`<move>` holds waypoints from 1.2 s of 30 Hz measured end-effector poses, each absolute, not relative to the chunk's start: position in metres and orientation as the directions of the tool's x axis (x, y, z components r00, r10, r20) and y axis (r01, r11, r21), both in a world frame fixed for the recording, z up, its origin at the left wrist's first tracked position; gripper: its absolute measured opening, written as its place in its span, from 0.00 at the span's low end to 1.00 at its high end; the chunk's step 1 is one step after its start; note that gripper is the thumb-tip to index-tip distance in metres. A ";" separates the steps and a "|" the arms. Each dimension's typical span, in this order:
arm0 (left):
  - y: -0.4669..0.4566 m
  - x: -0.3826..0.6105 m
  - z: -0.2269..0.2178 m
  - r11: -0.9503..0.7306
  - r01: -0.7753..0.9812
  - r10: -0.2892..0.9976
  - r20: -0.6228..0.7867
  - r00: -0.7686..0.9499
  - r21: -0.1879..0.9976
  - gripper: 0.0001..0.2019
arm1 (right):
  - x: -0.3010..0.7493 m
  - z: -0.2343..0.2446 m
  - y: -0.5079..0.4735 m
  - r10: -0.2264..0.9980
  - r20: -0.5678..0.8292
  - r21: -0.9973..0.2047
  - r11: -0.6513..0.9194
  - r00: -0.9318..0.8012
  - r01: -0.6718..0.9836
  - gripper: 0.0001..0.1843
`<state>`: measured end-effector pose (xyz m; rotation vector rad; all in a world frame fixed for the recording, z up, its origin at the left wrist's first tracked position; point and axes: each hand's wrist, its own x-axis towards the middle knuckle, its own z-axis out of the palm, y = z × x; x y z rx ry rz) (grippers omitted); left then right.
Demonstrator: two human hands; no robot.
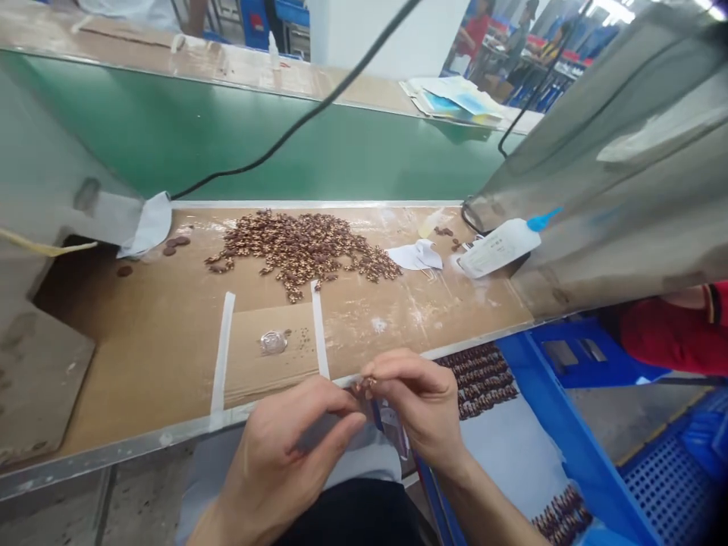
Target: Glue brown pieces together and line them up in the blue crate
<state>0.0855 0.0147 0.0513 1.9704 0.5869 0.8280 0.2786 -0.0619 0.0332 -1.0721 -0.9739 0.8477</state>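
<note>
My right hand [418, 398] pinches a small brown-and-gold piece [369, 383] between thumb and fingers, just over the table's front edge. Close beside it, my left hand [301, 436] is curled, with thumb and index finger nearly together; whatever lies between its fingertips is too small or hidden to make out. Beyond my hands, a big heap of similar brown-and-gold pieces [307, 246] is spread on the brown tabletop [153, 341]. Nearer to me lies a cardboard patch [244, 368] between white tape strips, with a small clear, shiny blob [274, 342] on it.
A white bottle with a blue nozzle [500, 246] leans at the right, near crumpled white paper [415, 255]. Below the table edge, a blue tray [574, 425] holds rows of pieces [481, 379] on white sheeting. A black cable [296, 125] crosses above; metal housings flank both sides.
</note>
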 end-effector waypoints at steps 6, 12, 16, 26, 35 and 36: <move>0.006 0.107 0.060 -0.562 0.081 0.596 0.335 0.730 0.823 0.07 | 0.294 0.023 -0.078 0.895 0.239 -0.942 0.308 0.377 -0.133 0.11; -0.001 0.133 0.068 -0.580 0.044 0.554 0.355 0.753 0.813 0.09 | 0.304 0.014 -0.089 0.848 0.278 -0.896 0.399 0.451 -0.197 0.13; 0.001 0.146 0.070 -0.566 0.026 0.539 0.346 0.768 0.824 0.10 | 0.311 0.012 -0.091 0.813 0.308 -0.872 0.449 0.495 -0.194 0.15; 0.014 0.168 0.074 -0.658 0.004 0.460 0.398 0.794 0.753 0.09 | 0.332 0.012 -0.100 0.711 0.498 -0.831 0.555 0.496 0.039 0.17; 0.017 0.181 0.084 -0.885 -0.092 0.241 0.617 0.749 0.457 0.10 | 0.339 0.006 -0.109 0.539 0.691 -0.703 0.657 0.482 0.273 0.17; 0.016 0.182 0.084 -0.893 -0.096 0.225 0.619 0.752 0.441 0.10 | 0.338 0.005 -0.110 0.543 0.676 -0.715 0.649 0.498 0.262 0.17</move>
